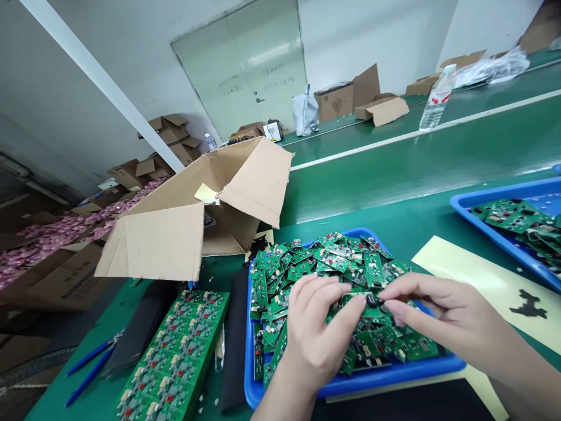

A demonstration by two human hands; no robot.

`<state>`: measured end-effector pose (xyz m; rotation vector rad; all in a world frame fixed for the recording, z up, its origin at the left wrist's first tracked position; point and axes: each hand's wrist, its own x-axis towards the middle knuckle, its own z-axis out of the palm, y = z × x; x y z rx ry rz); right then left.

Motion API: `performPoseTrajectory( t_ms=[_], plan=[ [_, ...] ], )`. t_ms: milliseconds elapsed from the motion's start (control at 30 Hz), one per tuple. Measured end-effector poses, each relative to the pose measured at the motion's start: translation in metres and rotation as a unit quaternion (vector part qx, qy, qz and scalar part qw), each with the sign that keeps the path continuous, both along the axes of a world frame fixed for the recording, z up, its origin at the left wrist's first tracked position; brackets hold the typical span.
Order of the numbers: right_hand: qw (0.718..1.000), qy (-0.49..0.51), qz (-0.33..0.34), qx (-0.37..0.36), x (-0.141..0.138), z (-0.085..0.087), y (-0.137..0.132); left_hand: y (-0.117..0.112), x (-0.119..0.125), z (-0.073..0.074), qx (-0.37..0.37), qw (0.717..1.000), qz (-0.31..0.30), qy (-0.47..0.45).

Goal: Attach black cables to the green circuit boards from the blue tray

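Observation:
A blue tray (250, 356) is heaped with small green circuit boards (335, 257), and both my hands are over it. My left hand (318, 327) is curled, with thumb and fingers at the edge of one circuit board (371, 313). By the left thumb tip is a small black oval part (371, 300). My right hand (442, 307) pinches at the right side of this black part with thumb and index finger. The fingers partly hide the board, and whether the black part is fixed to it I cannot tell.
Left of the tray lie stacked circuit board panels (175, 356) and blue-handled pliers (94, 365). An open cardboard box (153, 242) stands behind them. At right are yellowish paper (460, 263) with black pieces and another blue tray (504, 245) of boards. A water bottle (437, 99) stands farther back.

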<state>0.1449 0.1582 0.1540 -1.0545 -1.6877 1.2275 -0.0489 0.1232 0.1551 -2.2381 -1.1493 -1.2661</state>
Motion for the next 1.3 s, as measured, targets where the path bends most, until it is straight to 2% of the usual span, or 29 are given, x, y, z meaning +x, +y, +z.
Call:
performPoseTrajectory(
  t_ms=[133, 333, 500, 667, 767, 933, 1100, 1300],
  plan=[
    [0.997, -0.049, 0.003, 0.051, -0.001, -0.004, 0.004, 0.003, 0.001, -0.003, -0.009, 1.0, 0.011, 0.024],
    [0.992, -0.068, 0.049, 0.097, -0.008, -0.01, -0.003, 0.002, 0.004, -0.008, -0.028, 0.999, 0.04, 0.015],
    [0.996, -0.057, 0.052, 0.049, -0.011, -0.007, -0.005, 0.002, 0.006, -0.009, -0.024, 0.999, 0.044, -0.006],
    [0.999, -0.029, -0.02, -0.007, -0.01, 0.001, -0.004, 0.0, 0.006, -0.011, -0.005, 0.999, 0.033, -0.016],
    [0.999, -0.023, -0.033, -0.015, -0.008, 0.003, -0.003, -0.001, 0.006, -0.009, 0.003, 1.0, 0.022, -0.012],
    [0.997, -0.043, -0.044, 0.054, -0.006, -0.003, 0.001, -0.001, 0.006, -0.005, -0.007, 1.0, 0.003, -0.011],
    [0.991, -0.064, -0.019, 0.119, -0.004, -0.009, 0.006, 0.0, 0.004, -0.005, -0.008, 0.999, -0.031, 0.008],
    [0.992, -0.041, 0.008, 0.123, -0.004, -0.011, 0.01, 0.0, 0.003, -0.003, -0.032, 0.998, -0.056, -0.001]
  ],
)
